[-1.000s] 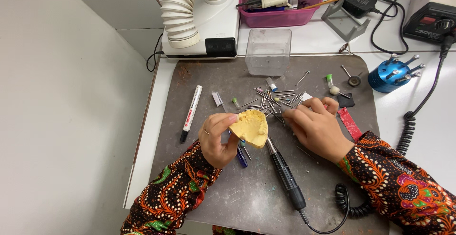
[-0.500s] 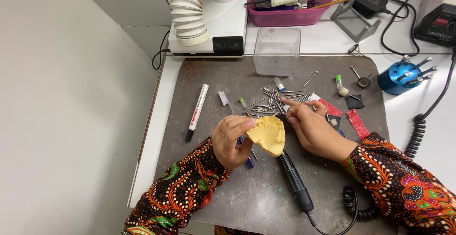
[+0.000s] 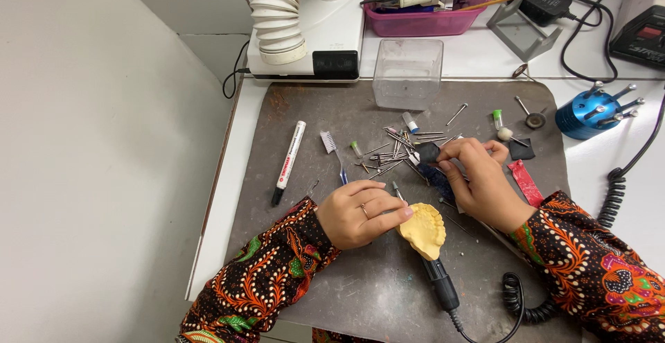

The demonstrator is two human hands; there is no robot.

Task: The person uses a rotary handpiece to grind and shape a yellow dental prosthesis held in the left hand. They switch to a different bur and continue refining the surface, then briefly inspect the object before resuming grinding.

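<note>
Fingers [image 3: 388,208] of left hand [image 3: 357,213] pinching yellow dental cast [image 3: 422,229]; right hand [image 3: 481,180] fingers curled over scattered burs [image 3: 402,142].

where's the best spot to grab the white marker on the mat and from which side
Grip the marker across the middle of its white barrel, coming from above. It lies flat, nearly lengthwise, with its dark tip toward the person, and bare mat on both sides leaves room for fingers. The left hand is nearest, but it holds the yellow dental cast.
</note>
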